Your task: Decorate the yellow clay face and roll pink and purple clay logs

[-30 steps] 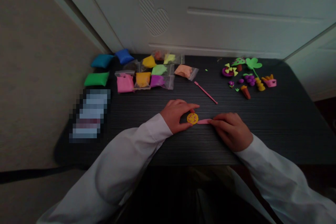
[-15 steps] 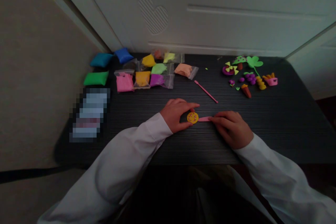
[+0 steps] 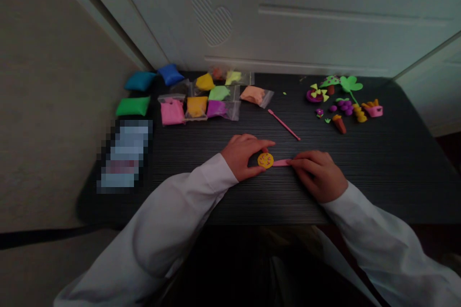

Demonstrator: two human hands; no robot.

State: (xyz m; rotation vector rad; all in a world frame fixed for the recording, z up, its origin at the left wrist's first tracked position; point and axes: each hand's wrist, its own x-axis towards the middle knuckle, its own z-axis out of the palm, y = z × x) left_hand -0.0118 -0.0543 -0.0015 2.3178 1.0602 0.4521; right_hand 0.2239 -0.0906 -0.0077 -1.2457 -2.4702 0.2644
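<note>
Near the middle of the dark worktop [image 3: 396, 168], seen from the head view, lies a yellow disc [image 3: 265, 160] with small pinkish marks on its face. The left hand [image 3: 243, 157] curves around it from the left, partly open, thumb at the near edge and fingers at the far edge. The right hand [image 3: 319, 175] is closed in a pinch on a flat pink tool [image 3: 281, 163], whose tip meets the disc's right edge. Just beyond the hands, a thin pink rod [image 3: 284, 125] lies slantwise. Far left sit a pink bag [image 3: 172, 112], a purple bag [image 3: 217, 109] and a green packet [image 3: 132, 106], with a pixelated object [image 3: 126, 153] nearer. Far right stand a purple cluster [image 3: 346, 107] and a pink basket [image 3: 375, 111].
</note>
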